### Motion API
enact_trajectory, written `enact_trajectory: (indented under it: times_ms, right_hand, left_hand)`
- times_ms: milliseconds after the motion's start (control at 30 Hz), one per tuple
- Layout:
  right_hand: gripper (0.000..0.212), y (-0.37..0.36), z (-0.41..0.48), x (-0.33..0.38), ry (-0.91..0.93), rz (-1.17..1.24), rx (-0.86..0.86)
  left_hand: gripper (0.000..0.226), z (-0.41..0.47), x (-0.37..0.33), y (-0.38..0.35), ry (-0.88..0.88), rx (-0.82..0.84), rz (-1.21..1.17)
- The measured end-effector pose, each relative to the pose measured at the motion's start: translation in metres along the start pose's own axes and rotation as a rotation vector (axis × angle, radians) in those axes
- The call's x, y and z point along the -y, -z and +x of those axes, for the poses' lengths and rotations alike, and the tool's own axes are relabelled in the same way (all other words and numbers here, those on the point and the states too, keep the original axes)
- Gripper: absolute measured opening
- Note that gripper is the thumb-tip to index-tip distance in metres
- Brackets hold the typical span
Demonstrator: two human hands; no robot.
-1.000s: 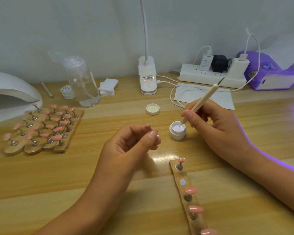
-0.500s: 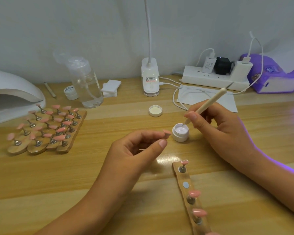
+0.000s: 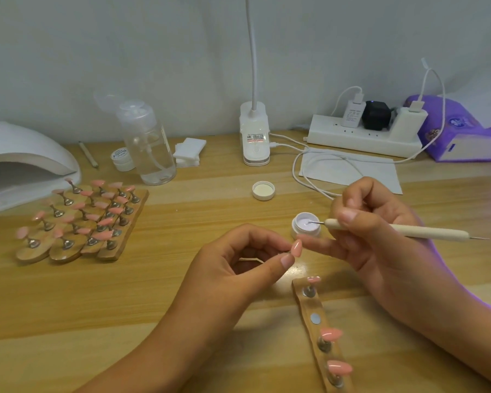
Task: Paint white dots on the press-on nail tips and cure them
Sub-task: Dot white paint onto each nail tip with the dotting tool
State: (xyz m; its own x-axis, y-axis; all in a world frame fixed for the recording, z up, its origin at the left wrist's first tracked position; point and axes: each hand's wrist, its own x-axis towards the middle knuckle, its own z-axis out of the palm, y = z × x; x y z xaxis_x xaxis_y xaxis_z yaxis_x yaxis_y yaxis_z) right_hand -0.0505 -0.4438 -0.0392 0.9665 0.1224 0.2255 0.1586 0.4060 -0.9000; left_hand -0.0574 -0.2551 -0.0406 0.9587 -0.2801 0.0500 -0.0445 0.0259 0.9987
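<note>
1. Nearest, at the lower right, a wooden strip (image 3: 306, 303) lies on the desk (image 3: 125, 307), running away from the near edge. Three pink tips stand on it on little metal stands, and one metal disc (image 3: 315, 319) among them is bare.
2. The left hand (image 3: 238, 268) hovers just beyond the far end of that strip. Its thumb and forefinger are pinched together on a single pink nail tip (image 3: 296, 248), whose glossy face points up toward the camera. The other fingers curl loosely behind.
3. The right hand (image 3: 380, 251) is just beside it. Its fingers are clamped around a pale dotting tool (image 3: 425, 231), which lies almost level. The tool's thin metal point dips into a small white pot (image 3: 306, 226). One lower finger stretches left to just beside the held nail tip.
4. The pot stands open on the desk just behind the nail tip. Its lid (image 3: 263, 190) lies upside down farther back, well apart.
5. To the left, several more wooden racks (image 3: 80, 219) sit side by side, crowded with pink tips on stands.
6. Behind them, at the left edge, sits a white curing lamp (image 3: 20, 154).
7. Along the wall stand a clear pump bottle (image 3: 150, 148), a small closed jar (image 3: 121, 159), a stack of white pads (image 3: 189, 148), a clip light (image 3: 254, 137), a power strip (image 3: 363, 137) with plugs in it, and a purple pack (image 3: 459, 131).
</note>
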Motion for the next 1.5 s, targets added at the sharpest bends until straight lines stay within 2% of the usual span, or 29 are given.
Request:
enact_trajectory:
  times_ms: [67, 167, 267, 733, 1133, 1500]
  right_hand:
    - [0.012, -0.0007, 0.0009, 0.0008, -0.028, 0.015, 0.003]
    - [0.027, -0.0006, 0.0011, 0.0002, -0.047, 0.015, 0.022]
    - [0.031, -0.0014, 0.0003, 0.0006, -0.061, 0.011, 0.037]
    - [0.025, -0.0079, -0.0002, 0.0011, -0.069, -0.044, -0.046]
    - [0.022, -0.0079, -0.0001, 0.0000, -0.066, -0.049, -0.025]
    - [0.028, -0.0037, 0.0012, -0.0009, -0.065, -0.022, 0.000]
  left_hand:
    - [0.014, -0.0003, 0.0004, 0.0004, -0.003, 0.009, 0.007]
    - [0.015, -0.0006, 0.0006, 0.0017, -0.008, 0.021, 0.011]
    - [0.011, 0.0003, 0.0013, 0.0021, -0.006, 0.015, 0.013]
    - [0.010, 0.0004, 0.0032, 0.0007, -0.009, 0.024, 0.032]
    - [0.012, -0.0010, 0.0029, 0.0010, -0.003, 0.026, 0.031]
    - [0.011, -0.0005, 0.0032, 0.0013, 0.002, 0.025, 0.054]
